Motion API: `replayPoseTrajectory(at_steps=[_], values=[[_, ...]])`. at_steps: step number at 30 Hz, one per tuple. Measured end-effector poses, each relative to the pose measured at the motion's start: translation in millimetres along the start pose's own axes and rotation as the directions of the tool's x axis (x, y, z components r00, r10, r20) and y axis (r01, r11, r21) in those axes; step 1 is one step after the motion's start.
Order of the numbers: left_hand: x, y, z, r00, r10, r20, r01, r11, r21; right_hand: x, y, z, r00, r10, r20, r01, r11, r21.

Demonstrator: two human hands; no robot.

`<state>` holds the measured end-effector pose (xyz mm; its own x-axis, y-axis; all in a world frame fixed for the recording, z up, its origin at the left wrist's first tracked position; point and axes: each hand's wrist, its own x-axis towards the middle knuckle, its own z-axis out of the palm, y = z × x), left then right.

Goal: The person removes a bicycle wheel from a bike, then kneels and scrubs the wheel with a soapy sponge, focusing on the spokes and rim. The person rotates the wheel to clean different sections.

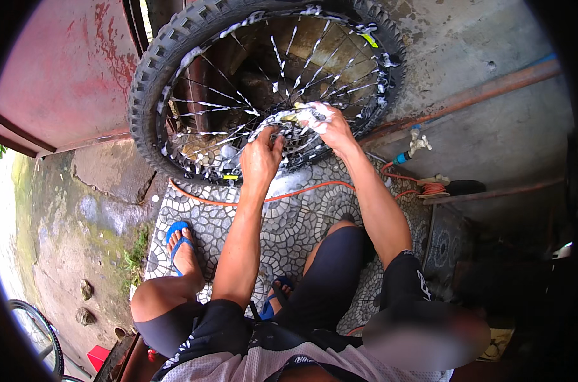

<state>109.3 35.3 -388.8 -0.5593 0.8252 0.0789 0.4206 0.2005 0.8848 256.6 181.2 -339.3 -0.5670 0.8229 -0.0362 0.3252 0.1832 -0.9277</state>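
Observation:
A bicycle wheel (pixel 140 105) with a knobby black tyre is in front of me, its spokes and rim streaked with white suds. At its middle, foam covers the sprockets (pixel 290 137). My left hand (pixel 261 155) has its fingers curled onto the near left side of the sprockets, gripping there. My right hand (pixel 335 129), lathered with foam, is closed on a yellowish sponge (pixel 291 117) pressed against the hub area. Suds and fingers hide part of the sponge and the hub.
An orange hose (pixel 314 187) crosses the pebble-mosaic floor (pixel 206 223) below the wheel. On the right are a tap (pixel 419 141) with a blue connector and a coiled hose (pixel 433 190). A red metal panel (pixel 66 70) stands at left. Another bicycle wheel (pixel 55 344) shows lower left.

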Motion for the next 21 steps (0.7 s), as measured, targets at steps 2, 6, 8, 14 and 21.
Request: replayPoseTrajectory(at_steps=[2, 6, 8, 14, 21], values=[[-0.5, 2.7, -2.2, 0.999, 0.042, -0.028, -0.041, 0.999, 0.023, 3.6, -1.6, -0.7, 0.985, -0.172, 0.024, 0.167, 0.897, -0.409], [-2.7, 12.1, -0.8, 0.999, 0.032, -0.028, -0.031, 0.999, 0.006, 11.0, -12.2, -9.3, 0.981, -0.177, 0.075, 0.181, 0.715, -0.676], [-3.8, 13.2, 0.1, 0.997, 0.059, -0.055, -0.059, 0.998, -0.008, 11.0, -18.1, -11.7, 0.999, -0.014, 0.051, 0.046, 0.700, -0.713], [-8.7, 4.7, 3.7, 1.000, 0.013, 0.012, -0.011, 0.993, -0.117, -1.5, -21.1, -2.1, 0.964, -0.261, 0.050, 0.175, 0.480, -0.860], [-5.1, 6.0, 4.7, 0.993, 0.066, 0.094, -0.072, 0.995, 0.066, 0.3, -3.8, -1.8, 0.978, -0.200, 0.063, 0.202, 0.814, -0.544]])
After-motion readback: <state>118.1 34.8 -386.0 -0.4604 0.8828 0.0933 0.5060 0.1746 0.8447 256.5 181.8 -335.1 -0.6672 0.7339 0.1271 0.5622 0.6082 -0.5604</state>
